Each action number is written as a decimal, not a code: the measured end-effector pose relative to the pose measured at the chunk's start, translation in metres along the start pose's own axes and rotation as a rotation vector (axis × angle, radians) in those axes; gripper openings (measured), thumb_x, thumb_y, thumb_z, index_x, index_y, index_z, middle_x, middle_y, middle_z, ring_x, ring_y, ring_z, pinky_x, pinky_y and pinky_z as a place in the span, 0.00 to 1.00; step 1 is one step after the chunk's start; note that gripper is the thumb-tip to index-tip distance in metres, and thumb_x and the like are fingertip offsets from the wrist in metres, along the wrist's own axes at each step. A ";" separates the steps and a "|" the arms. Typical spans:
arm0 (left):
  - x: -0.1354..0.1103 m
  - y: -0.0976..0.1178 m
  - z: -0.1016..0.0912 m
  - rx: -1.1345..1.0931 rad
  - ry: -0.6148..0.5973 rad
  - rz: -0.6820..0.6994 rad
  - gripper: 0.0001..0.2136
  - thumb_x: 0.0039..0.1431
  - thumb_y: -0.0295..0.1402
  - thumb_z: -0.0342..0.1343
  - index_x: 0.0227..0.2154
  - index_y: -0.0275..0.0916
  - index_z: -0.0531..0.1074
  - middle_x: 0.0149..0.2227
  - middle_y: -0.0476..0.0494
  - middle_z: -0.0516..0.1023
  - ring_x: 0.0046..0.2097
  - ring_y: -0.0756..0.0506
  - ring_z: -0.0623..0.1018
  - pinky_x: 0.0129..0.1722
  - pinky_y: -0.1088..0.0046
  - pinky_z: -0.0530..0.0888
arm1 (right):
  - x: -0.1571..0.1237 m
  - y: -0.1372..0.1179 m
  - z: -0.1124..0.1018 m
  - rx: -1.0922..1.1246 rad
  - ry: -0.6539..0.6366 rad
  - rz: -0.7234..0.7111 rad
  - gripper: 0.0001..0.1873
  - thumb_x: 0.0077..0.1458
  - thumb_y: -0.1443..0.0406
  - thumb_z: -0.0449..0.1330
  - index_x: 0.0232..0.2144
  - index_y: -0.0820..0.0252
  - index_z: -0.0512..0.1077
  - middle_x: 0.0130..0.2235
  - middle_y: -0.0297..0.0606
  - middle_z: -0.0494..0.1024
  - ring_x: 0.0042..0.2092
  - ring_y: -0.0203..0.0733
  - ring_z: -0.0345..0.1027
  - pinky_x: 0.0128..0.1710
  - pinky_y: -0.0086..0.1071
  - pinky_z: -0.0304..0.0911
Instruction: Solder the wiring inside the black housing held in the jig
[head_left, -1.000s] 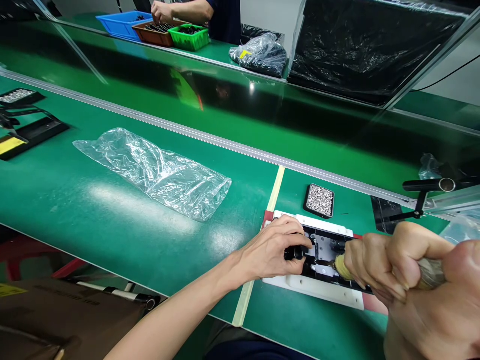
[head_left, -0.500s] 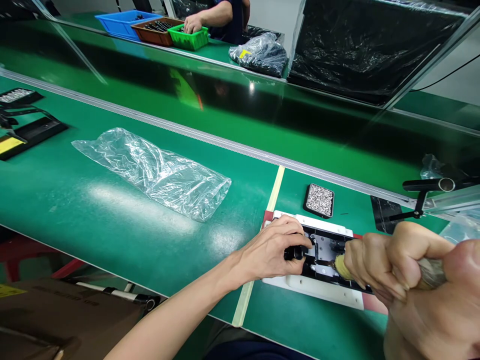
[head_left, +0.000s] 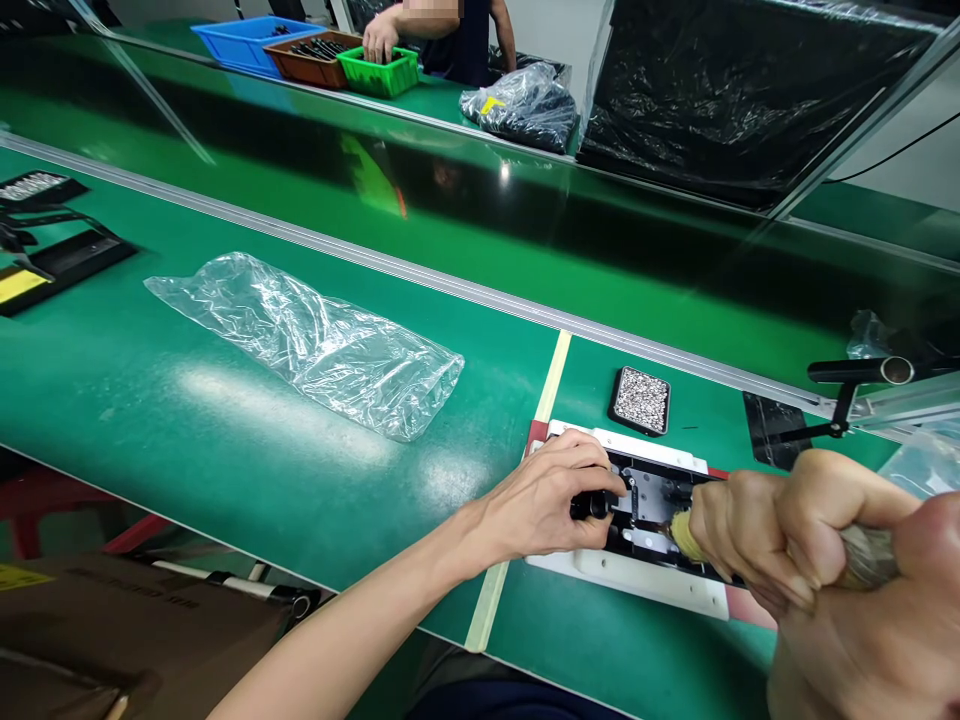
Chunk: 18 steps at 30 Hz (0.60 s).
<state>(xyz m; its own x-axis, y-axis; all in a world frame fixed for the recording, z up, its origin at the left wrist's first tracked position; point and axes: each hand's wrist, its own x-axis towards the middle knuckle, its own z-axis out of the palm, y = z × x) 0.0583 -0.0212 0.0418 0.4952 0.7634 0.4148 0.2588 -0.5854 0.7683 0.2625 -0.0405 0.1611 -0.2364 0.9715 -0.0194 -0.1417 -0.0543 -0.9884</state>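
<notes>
A black metal assembly (head_left: 651,497) lies in a white fixture (head_left: 637,580) at the lower right, partly covered by both hands. My left hand (head_left: 555,495) rests over its left end, with thumb and fingers closed round a black cylindrical part (head_left: 591,505). My right hand (head_left: 806,540) is wrapped tightly round a screwdriver (head_left: 684,535) with a yellowish band at the front of its handle. The screwdriver slants down to the left, toward a pale plate in the assembly. Its tip is too small to make out.
Behind the fixture sits a black tray (head_left: 640,400) of small silvery parts. A clear plastic bag (head_left: 315,350) lies left of it. A black bracket (head_left: 847,390) juts in at right. Across the green divider, a co-worker's hand (head_left: 381,38) reaches into a green bin (head_left: 379,75).
My two hands, the screwdriver and the assembly hold almost the same place. Across the bench, the co-worker's hand has shifted slightly left and up over the green bin.
</notes>
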 end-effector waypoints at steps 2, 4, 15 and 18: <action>0.000 0.000 0.000 0.000 0.000 -0.002 0.12 0.60 0.28 0.61 0.46 0.39 0.79 0.45 0.46 0.80 0.54 0.46 0.75 0.59 0.68 0.73 | 0.002 -0.004 0.003 -0.029 -0.052 -0.018 0.34 0.67 0.39 0.46 0.22 0.55 0.66 0.17 0.34 0.60 0.20 0.40 0.56 0.22 0.39 0.58; 0.000 0.000 0.000 -0.002 -0.004 -0.006 0.12 0.59 0.28 0.61 0.46 0.39 0.80 0.45 0.46 0.80 0.54 0.46 0.75 0.59 0.68 0.73 | 0.003 -0.006 0.005 -0.028 -0.062 -0.032 0.34 0.68 0.39 0.46 0.22 0.55 0.66 0.17 0.34 0.60 0.20 0.40 0.56 0.21 0.39 0.58; 0.001 0.000 0.000 -0.002 0.001 0.000 0.12 0.60 0.28 0.61 0.46 0.38 0.80 0.45 0.45 0.80 0.54 0.46 0.76 0.59 0.68 0.73 | 0.005 -0.003 0.004 -0.059 -0.082 -0.103 0.33 0.67 0.39 0.47 0.21 0.54 0.64 0.15 0.32 0.60 0.18 0.40 0.55 0.17 0.37 0.57; 0.000 0.000 0.000 0.000 0.016 0.010 0.11 0.61 0.29 0.60 0.46 0.38 0.80 0.45 0.45 0.80 0.54 0.46 0.76 0.59 0.68 0.74 | 0.009 -0.005 0.010 -0.069 -0.043 -0.128 0.34 0.69 0.40 0.45 0.21 0.55 0.63 0.15 0.32 0.61 0.17 0.39 0.54 0.17 0.36 0.57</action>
<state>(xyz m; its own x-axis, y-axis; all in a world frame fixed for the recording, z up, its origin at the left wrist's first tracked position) 0.0587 -0.0213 0.0416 0.4845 0.7615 0.4305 0.2534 -0.5932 0.7641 0.2518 -0.0341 0.1674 -0.2616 0.9586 0.1126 -0.1070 0.0871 -0.9904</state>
